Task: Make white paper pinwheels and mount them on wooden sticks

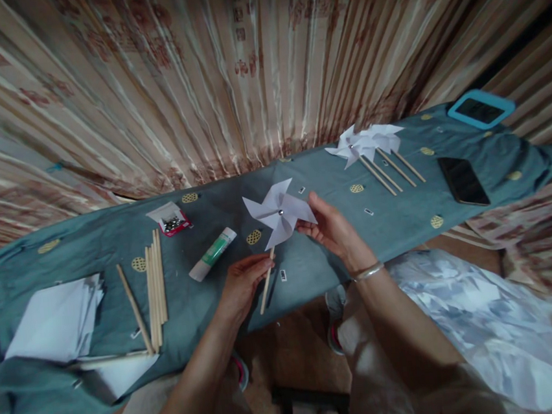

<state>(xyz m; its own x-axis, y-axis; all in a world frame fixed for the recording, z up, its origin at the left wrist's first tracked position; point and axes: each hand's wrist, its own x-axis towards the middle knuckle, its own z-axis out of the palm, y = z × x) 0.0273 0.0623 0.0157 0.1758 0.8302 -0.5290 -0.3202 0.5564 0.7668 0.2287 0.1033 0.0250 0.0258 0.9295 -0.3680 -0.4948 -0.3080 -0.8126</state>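
Left hand: I am seeing my left hand [242, 285] pinching the stick [267, 286] partway down, fingers closed around it.
Right hand: my right hand [334, 230] is nipping the outer edge of one vane, thumb and fingertips pressed together on the paper.
Pinwheel: the white pinwheel [279, 213] is being held just above the blue-green cloth [113, 242] near the table's front edge, with a metal pin [281, 212] showing at its hub.
Step in hand: I am judging this to be checking or setting the vanes of an assembled wheel, not folding or pinning.
Next move: it is calling for a light touch on the thin paper and a steady stick, so the hub is not strained.
Nearby: the glue stick [212, 254], pin packet [172, 220], loose sticks [156, 290] and paper squares [55, 319] are lying to the left.
Far right: finished pinwheels [365, 143] are lying together, well apart from both hands.
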